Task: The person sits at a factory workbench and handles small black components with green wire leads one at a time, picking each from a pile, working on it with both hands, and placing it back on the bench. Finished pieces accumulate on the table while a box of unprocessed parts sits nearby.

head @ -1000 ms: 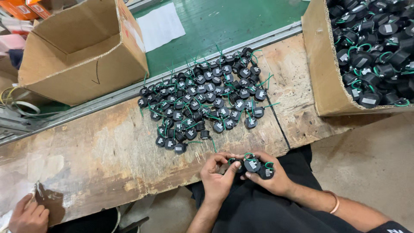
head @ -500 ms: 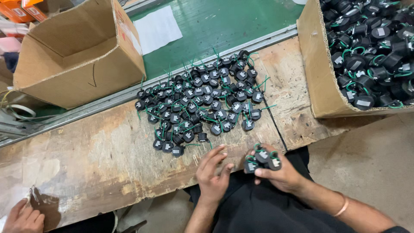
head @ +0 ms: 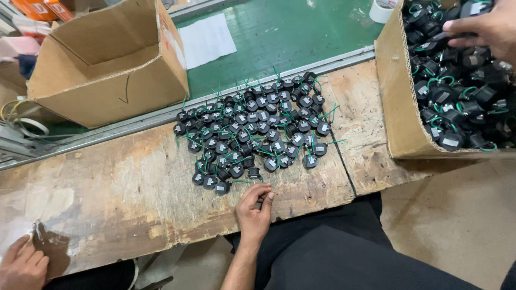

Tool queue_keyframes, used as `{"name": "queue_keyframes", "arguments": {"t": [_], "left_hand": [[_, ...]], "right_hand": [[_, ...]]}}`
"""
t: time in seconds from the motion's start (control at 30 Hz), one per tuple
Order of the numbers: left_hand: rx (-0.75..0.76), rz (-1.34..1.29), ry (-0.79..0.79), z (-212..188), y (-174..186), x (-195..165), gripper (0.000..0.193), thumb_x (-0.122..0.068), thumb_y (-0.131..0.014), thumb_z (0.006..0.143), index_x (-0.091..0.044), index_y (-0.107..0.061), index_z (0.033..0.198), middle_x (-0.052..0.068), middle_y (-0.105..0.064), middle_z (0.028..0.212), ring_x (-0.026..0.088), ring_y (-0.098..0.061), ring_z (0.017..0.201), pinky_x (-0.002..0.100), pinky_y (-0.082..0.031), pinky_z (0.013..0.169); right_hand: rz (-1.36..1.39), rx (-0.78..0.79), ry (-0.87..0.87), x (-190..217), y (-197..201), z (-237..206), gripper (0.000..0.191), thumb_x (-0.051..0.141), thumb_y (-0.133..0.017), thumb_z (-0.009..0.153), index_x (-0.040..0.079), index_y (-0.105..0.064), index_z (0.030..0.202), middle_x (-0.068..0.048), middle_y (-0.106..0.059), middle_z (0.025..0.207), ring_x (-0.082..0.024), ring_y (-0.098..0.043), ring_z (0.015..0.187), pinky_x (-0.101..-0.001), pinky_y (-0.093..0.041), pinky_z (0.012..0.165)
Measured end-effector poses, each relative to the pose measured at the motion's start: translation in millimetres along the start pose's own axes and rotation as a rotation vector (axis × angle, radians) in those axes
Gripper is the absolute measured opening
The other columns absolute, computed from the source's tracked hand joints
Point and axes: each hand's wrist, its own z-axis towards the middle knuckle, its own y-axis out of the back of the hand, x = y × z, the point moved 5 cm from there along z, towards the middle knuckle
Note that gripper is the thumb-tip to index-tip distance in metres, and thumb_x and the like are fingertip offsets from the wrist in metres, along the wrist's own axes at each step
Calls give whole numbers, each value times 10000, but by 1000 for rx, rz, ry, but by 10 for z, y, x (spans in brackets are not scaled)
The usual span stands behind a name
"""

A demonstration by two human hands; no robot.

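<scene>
My left hand (head: 254, 210) rests at the near edge of the worn wooden bench (head: 107, 198), fingers curled around a small black part (head: 262, 200). Just beyond it lies a spread of several small black round parts with green wires (head: 255, 131). My right hand (head: 484, 27) is stretched out far to the upper right, over a cardboard box (head: 400, 123) full of the same black parts (head: 457, 102). Its fingers lie on the parts; whether they grip one is not visible.
A large open cardboard box (head: 107, 91) stands at the back left, beside a green mat (head: 279, 37) with a white sheet (head: 207, 37). A tape roll (head: 382, 9) sits at the top. Another person's hand (head: 21, 266) rests on the bench at the lower left.
My right hand has left my lap and reached up into the box at the right. My left hand has moved forward onto the bench edge.
</scene>
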Motion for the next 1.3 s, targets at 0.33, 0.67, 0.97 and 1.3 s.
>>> {"name": "queue_keyframes", "arguments": {"t": [0.33, 0.67, 0.97, 1.3], "left_hand": [[13, 25, -3, -2, 58, -26, 116, -46, -762, 877, -9, -728, 981, 103, -752, 1107, 171, -733, 949, 270, -598, 764], [75, 466, -356, 178, -371, -436, 427, -79, -754, 846, -61, -657, 1261, 137, -617, 1367, 353, -528, 1354, 451, -459, 1099], [151, 685, -341, 332, -614, -311, 580, -133, -684, 874, -16, -530, 1421, 182, -471, 1532, 367, -450, 1395, 511, -382, 1115], [-244, 224, -225, 349, -239, -281, 233, 11, -721, 926, -86, -734, 1137, 98, -788, 1025, 249, -779, 940, 336, -606, 814]], "right_hand": [[-201, 34, -53, -138, 34, 100, 501, 19, -749, 930, -48, -515, 1369, -212, -648, 1063, -318, -699, 947, -393, -575, 808], [-663, 57, 47, 124, -60, 122, 351, 56, -736, 883, 6, -597, 1201, -165, -671, 1135, -292, -689, 1058, -397, -563, 920], [-638, 12, 718, 479, -506, -197, 220, 89, -725, 840, 55, -670, 1051, -123, -691, 1199, -268, -681, 1158, -402, -553, 1021], [223, 665, 634, 451, -1942, -2444, 153, 66, -740, 829, 58, -749, 981, -71, -764, 1112, -236, -700, 1112, -344, -603, 924]]}}
